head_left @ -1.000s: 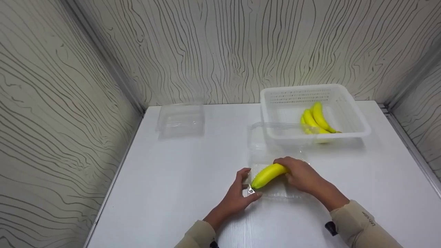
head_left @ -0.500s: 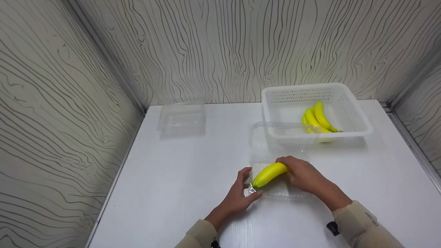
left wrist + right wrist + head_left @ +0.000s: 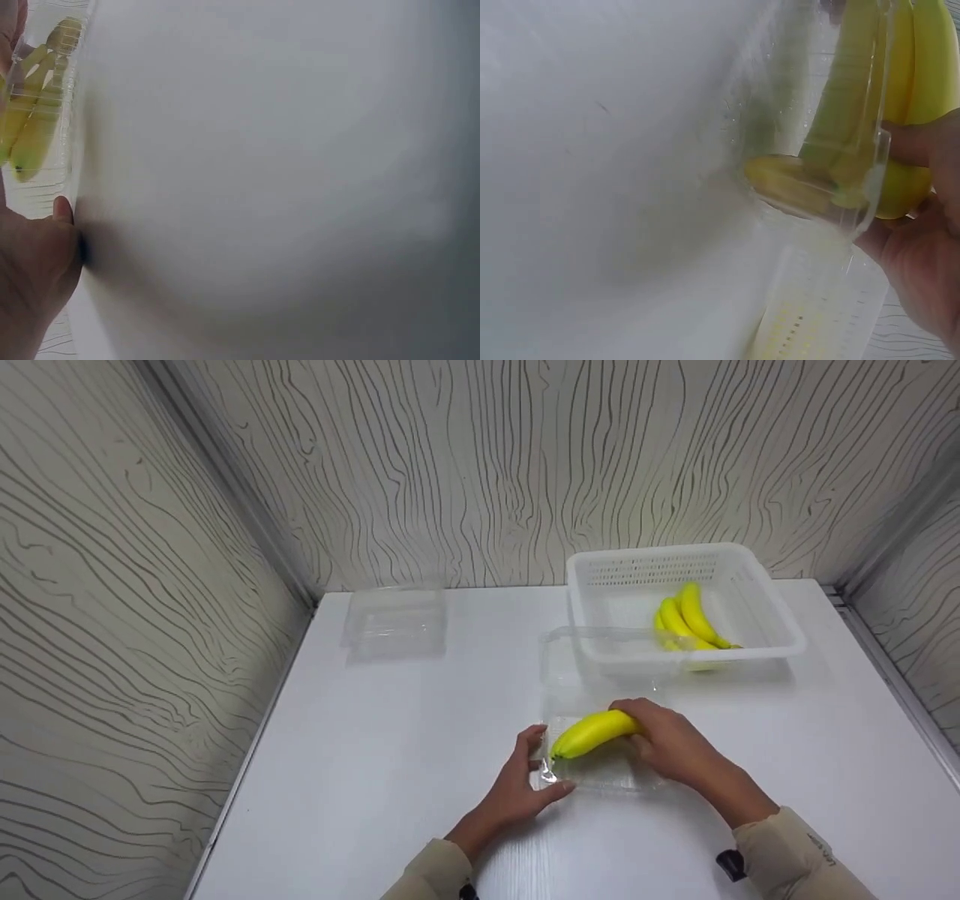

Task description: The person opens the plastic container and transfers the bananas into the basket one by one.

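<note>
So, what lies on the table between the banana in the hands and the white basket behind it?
In the head view, only the raised clear lid of the open plastic box stands between the banana and the white basket; part of the basket shows through it.

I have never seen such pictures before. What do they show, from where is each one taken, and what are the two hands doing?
There is no machine here: a person works with bare hands and wears three cameras. The wide picture comes from the head camera, looking down at a white table. The two blurry close pictures come from cameras on the wrists.

The right hand holds a yellow banana in an open clear plastic box. The left hand holds that box at its left edge. The left wrist picture shows the box wall with the banana dimly seen through it.

Behind stands a white basket with more bananas. Another clear box lies at the far left.
</note>
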`<state>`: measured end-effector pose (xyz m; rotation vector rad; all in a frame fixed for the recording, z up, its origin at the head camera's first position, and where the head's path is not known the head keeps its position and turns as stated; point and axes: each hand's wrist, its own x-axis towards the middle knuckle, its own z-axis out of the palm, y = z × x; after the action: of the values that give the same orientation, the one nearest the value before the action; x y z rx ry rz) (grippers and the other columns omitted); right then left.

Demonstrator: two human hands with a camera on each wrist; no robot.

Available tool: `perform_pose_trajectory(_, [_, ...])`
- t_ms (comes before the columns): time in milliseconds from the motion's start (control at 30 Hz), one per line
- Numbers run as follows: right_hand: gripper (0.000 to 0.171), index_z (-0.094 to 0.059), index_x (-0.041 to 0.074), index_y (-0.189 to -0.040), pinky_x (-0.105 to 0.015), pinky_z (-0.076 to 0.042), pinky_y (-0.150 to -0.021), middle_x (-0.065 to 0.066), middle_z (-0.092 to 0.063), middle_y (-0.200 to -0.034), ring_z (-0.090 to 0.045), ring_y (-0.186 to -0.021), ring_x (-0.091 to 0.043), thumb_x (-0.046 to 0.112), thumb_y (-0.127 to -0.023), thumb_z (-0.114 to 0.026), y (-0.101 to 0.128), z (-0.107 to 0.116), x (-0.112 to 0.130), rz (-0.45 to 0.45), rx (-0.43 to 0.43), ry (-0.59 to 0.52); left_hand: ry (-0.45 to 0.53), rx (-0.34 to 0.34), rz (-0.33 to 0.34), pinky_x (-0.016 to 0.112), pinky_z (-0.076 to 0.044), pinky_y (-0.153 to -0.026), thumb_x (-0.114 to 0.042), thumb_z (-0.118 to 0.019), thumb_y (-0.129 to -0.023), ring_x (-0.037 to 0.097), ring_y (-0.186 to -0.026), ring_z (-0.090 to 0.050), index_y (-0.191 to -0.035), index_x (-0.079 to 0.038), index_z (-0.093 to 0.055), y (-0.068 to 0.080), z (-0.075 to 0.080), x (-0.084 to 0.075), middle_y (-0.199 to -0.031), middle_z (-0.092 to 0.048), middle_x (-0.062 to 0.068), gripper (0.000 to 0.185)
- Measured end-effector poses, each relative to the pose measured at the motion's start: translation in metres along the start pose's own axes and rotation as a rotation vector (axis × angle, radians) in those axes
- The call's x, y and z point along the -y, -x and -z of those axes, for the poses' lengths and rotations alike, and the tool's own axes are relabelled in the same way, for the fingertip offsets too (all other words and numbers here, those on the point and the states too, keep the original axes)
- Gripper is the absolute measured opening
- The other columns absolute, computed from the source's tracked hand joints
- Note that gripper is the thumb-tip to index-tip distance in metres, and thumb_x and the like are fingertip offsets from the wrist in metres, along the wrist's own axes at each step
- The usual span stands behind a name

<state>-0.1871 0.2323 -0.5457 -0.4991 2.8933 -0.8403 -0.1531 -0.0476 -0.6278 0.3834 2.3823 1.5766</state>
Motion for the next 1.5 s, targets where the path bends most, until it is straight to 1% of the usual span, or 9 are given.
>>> perform_pose_trajectory(200, [0.041, -0.064, 0.019, -0.139, -0.06, -0.055, -0.107, -0.003, -0.072, -0.131, -0.068, -0.115, -0.027, 0.011, -0.1, -0.073, 0.004, 0.008, 0.002, 0.018, -0.07, 0.008, -0.034, 0.009, -0.041, 0.04, -0.049, -0.12, -0.054, -0.071, -0.095, 0.024, -0.153, -0.048, -0.165, -0.029, -0.032, -0.002, -0.001, -0.002, -0.172, -0.038, 0.0, 0.084])
perform_pose_trajectory(300, [0.044, -0.063, 0.018, -0.142, -0.061, -0.055, -0.109, -0.005, -0.071, -0.135, -0.068, -0.118, -0.028, 0.011, -0.1, -0.073, 0.004, 0.013, 0.005, 0.017, -0.077, 0.003, -0.055, -0.011, -0.036, 0.039, -0.049, -0.118, -0.054, -0.071, -0.094, 0.021, -0.15, -0.05, -0.161, -0.035, -0.034, -0.001, -0.002, -0.003, -0.169, -0.044, -0.001, 0.079])
perform_pose_trajectory(467, [0.044, -0.061, 0.02, -0.143, -0.063, -0.053, -0.11, -0.005, -0.07, -0.138, -0.067, -0.123, -0.031, 0.012, -0.101, -0.072, 0.005, 0.023, 0.006, -0.002, -0.095, -0.023, -0.067, -0.051, -0.003, 0.049, -0.048, -0.119, -0.059, -0.071, -0.091, 0.022, -0.145, -0.054, -0.157, -0.039, -0.033, -0.002, -0.008, -0.003, -0.165, -0.049, 0.002, 0.079])
perform_pose_trajectory(633, [0.042, -0.061, 0.023, -0.144, -0.062, -0.054, -0.107, -0.004, -0.069, -0.137, -0.065, -0.117, -0.029, 0.016, -0.104, -0.069, 0.007, 0.036, 0.005, -0.034, -0.099, -0.058, -0.055, -0.071, 0.025, 0.055, -0.044, -0.123, -0.058, -0.075, -0.089, 0.026, -0.15, -0.051, -0.157, -0.036, -0.033, -0.001, -0.012, -0.003, -0.167, -0.047, 0.005, 0.083])
perform_pose_trajectory(800, [0.041, -0.06, 0.027, -0.144, -0.053, -0.055, -0.098, -0.002, -0.069, -0.134, -0.061, -0.109, -0.026, 0.02, -0.105, -0.069, 0.01, 0.046, 0.008, -0.06, -0.091, -0.078, -0.045, -0.106, 0.017, 0.048, -0.046, -0.121, -0.055, -0.079, -0.088, 0.023, -0.146, -0.053, -0.157, -0.033, -0.034, 0.001, -0.011, -0.002, -0.165, -0.048, 0.005, 0.085])
perform_pose_trajectory(933, [0.039, -0.06, 0.029, -0.142, -0.051, -0.054, -0.095, 0.0, -0.07, -0.131, -0.061, -0.107, -0.025, 0.022, -0.105, -0.069, 0.013, 0.051, 0.01, -0.064, -0.104, -0.098, -0.03, -0.127, 0.01, 0.04, -0.049, -0.114, -0.054, -0.081, -0.087, 0.02, -0.138, -0.056, -0.155, -0.032, -0.036, 0.004, -0.009, 0.0, -0.163, -0.05, 0.005, 0.085])
perform_pose_trajectory(1233, [0.041, -0.062, 0.024, -0.143, -0.052, -0.053, -0.095, -0.006, -0.074, -0.128, -0.064, -0.105, -0.026, 0.023, -0.104, -0.071, 0.016, 0.067, 0.013, -0.05, -0.206, -0.132, -0.019, -0.171, 0.01, 0.039, -0.051, -0.111, -0.056, -0.082, -0.086, 0.019, -0.134, -0.058, -0.156, -0.028, -0.037, 0.008, -0.004, 0.001, -0.161, -0.052, 0.004, 0.087])
perform_pose_trajectory(1367, [0.044, -0.06, 0.022, -0.147, -0.057, -0.052, -0.097, -0.01, -0.072, -0.132, -0.063, -0.11, -0.03, 0.023, -0.104, -0.07, 0.015, 0.076, 0.014, -0.046, -0.225, -0.148, -0.019, -0.207, 0.02, 0.042, -0.051, -0.111, -0.054, -0.083, -0.087, 0.022, -0.139, -0.057, -0.157, -0.025, -0.038, 0.011, 0.0, 0.003, -0.163, -0.051, 0.005, 0.088])
perform_pose_trajectory(1500, [0.044, -0.06, 0.02, -0.147, -0.06, -0.051, -0.099, -0.012, -0.071, -0.132, -0.063, -0.113, -0.032, 0.021, -0.104, -0.07, 0.014, 0.083, 0.013, -0.032, -0.261, -0.167, -0.03, -0.239, 0.028, 0.047, -0.05, -0.115, -0.054, -0.083, -0.087, 0.027, -0.151, -0.051, -0.157, -0.022, -0.039, 0.014, 0.005, 0.007, -0.168, -0.046, 0.007, 0.089])
